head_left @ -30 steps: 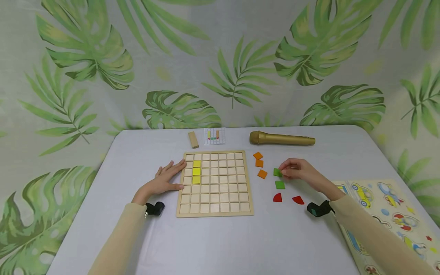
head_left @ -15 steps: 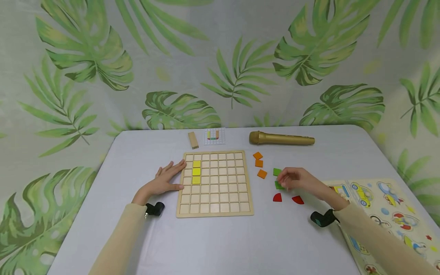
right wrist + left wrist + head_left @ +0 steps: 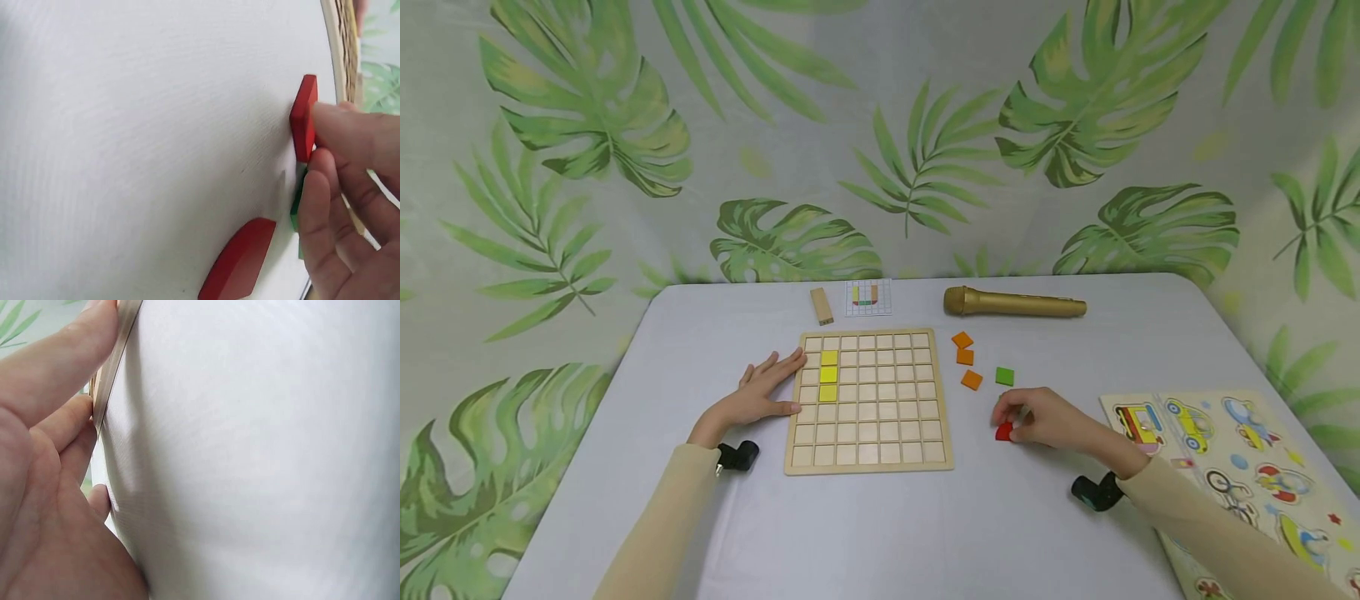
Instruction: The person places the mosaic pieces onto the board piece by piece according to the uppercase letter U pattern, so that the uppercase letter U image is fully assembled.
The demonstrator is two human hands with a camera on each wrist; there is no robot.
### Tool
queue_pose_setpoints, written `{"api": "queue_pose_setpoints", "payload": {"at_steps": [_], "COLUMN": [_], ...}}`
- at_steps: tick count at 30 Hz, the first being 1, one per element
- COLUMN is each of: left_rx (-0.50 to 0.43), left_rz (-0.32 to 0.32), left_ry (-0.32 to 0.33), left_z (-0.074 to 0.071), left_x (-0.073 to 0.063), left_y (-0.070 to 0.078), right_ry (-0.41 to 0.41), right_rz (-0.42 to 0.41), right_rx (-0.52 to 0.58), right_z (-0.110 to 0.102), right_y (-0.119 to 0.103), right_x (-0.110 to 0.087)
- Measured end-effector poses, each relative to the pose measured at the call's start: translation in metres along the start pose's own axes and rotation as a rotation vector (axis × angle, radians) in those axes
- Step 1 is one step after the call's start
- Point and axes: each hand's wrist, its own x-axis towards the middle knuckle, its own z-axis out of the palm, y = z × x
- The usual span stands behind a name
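Note:
My left hand point(image 3: 756, 395) rests with spread, extended fingers at the left edge of the wooden grid board point(image 3: 868, 468); in the left wrist view the thumb touches its rim point(image 3: 115, 359). Three yellow square tiles point(image 3: 828, 374) sit in one column of the board. Over on the right, my right hand point(image 3: 1045, 421) pinches a red quarter-circle tile point(image 3: 1003, 432) with thumb and fingertips, at the tabletop. The right wrist view shows that tile point(image 3: 302, 119), a second red tile point(image 3: 240, 262) lying below, and a green tile point(image 3: 296, 203) partly behind the fingers.
Three orange tiles point(image 3: 966, 357) and a green square tile point(image 3: 1005, 376) lie right of the board. Behind are a wooden block point(image 3: 822, 306), a pattern card point(image 3: 868, 297) and a gold microphone point(image 3: 1017, 302). A picture puzzle board point(image 3: 1240, 462) lies under the right forearm.
My right hand has moved from the upper green tile toward me, past the lower green tile, to the red quarter-circle tile. The left hand stays still.

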Motion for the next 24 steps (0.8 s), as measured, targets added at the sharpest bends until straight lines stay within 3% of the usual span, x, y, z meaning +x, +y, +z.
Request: {"api": "queue_pose_setpoints", "payload": {"at_steps": [9, 24], "left_rx": [0.003, 0.009], "left_rz": [-0.003, -0.002], "left_ry": [0.001, 0.002], "left_z": [-0.001, -0.001], "left_x": [0.000, -0.001], "left_y": [0.001, 0.000], "right_ry": [0.008, 0.016], "right_rz": [-0.009, -0.008], "right_rx": [-0.067, 0.090], "right_z": [0.000, -0.011], "right_y": [-0.011, -0.016], "right_x": [0.002, 0.021]}}
